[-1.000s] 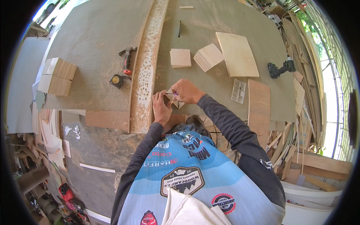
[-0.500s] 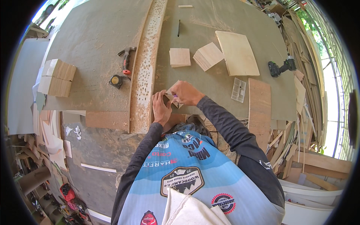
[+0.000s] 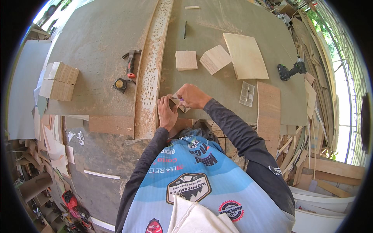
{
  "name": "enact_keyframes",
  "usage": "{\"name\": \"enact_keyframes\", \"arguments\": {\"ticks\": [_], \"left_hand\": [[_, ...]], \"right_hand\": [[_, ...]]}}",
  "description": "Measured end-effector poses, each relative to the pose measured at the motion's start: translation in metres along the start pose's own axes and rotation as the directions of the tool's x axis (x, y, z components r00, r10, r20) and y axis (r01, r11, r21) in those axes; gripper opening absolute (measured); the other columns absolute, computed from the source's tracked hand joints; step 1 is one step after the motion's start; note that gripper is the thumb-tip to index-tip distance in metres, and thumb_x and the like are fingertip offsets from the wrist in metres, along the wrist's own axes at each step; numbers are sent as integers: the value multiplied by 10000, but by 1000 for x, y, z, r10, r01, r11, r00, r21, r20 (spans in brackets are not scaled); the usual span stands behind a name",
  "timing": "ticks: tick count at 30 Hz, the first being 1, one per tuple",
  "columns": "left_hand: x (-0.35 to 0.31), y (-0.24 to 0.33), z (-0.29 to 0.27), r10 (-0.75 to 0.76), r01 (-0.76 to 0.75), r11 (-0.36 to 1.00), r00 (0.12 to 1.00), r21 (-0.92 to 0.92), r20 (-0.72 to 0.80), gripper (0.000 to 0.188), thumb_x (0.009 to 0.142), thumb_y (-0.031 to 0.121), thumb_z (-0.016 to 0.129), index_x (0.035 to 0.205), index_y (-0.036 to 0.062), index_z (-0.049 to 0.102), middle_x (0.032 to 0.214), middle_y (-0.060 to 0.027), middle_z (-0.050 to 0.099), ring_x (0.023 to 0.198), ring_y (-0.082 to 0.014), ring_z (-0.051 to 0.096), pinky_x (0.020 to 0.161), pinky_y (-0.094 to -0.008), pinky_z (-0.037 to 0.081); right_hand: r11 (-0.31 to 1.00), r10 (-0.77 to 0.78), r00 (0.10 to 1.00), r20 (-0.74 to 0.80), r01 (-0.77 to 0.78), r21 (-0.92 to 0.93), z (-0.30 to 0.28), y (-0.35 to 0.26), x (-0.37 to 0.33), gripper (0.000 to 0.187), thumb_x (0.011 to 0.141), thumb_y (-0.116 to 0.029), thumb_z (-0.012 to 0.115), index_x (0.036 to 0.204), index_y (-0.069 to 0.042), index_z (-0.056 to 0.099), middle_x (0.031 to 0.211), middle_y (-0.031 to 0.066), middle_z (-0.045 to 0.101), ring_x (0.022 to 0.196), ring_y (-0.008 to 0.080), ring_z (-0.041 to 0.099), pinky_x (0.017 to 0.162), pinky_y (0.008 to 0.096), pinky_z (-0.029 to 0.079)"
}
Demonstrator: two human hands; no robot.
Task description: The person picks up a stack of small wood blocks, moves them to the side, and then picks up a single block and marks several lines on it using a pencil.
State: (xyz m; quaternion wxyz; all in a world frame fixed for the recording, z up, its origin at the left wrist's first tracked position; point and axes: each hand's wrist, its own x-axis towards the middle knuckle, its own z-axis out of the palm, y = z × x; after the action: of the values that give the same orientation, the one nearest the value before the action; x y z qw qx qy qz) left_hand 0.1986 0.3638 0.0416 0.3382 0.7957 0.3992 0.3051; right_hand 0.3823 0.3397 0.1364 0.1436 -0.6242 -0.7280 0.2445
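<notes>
- While the right hand (image 3: 192, 96) has dipped a touch toward the person's body over the last second, the left hand (image 3: 168, 115) has kept its place, so the change is slight
- Closed around a slim purple-handled tool (image 3: 181, 99), the right fingers cover most of it; its thin shaft points left, toward the left fingertips, and its exact kind cannot be made out
- Bent over the left side of a small pale wooden piece (image 3: 187, 110), the left fingers seem to steady it, though I cannot tell whether they grip it
- That piece sits under both hands near the front edge of the table (image 3: 217, 95), just right of the sawdust-strewn strip (image 3: 150, 73), where it was a second ago
- Such a small shift suggests fine work going on at one spot, its result hidden by the hands
- Claw hammer (image 3: 131, 65), tape measure (image 3: 121, 84), cordless drill (image 3: 291, 70), plywood squares (image 3: 186, 61) and clear compartment box (image 3: 246, 93) lie untouched, unmoved throughout
</notes>
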Motion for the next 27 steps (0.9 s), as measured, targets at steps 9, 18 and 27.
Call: {"name": "enact_keyframes", "arguments": {"ticks": [9,18,27], "left_hand": [[0,4,-2,0,0,1000,1000,20,-24,522,771,3,816,1247,56,609,1150,-142,651,1134,-375,568,990,-469,457],[0,4,-1,1,0,1000,1000,20,-26,536,766,-4,814,1256,50,604,1150,-144,651,1137,-375,569,993,-470,458],[0,6,-3,-11,11,1000,1000,-23,-1,583,740,-57,774,1279,41,575,1177,-158,621,1144,-389,538,1004,-476,440]], "right_hand": [[998,-5,1000,10,6,-62,1,1,2,222,766,-179,835,844,-10,716,798,189,717,771,397,707,707,470,566],[1000,8,1000,17,-8,3,-3,4,0,205,764,-158,827,844,-7,715,808,193,720,806,398,712,731,465,569],[968,-21,999,40,31,-250,-4,17,12,140,765,-143,791,811,-39,709,816,190,723,817,405,734,727,484,586]]}}
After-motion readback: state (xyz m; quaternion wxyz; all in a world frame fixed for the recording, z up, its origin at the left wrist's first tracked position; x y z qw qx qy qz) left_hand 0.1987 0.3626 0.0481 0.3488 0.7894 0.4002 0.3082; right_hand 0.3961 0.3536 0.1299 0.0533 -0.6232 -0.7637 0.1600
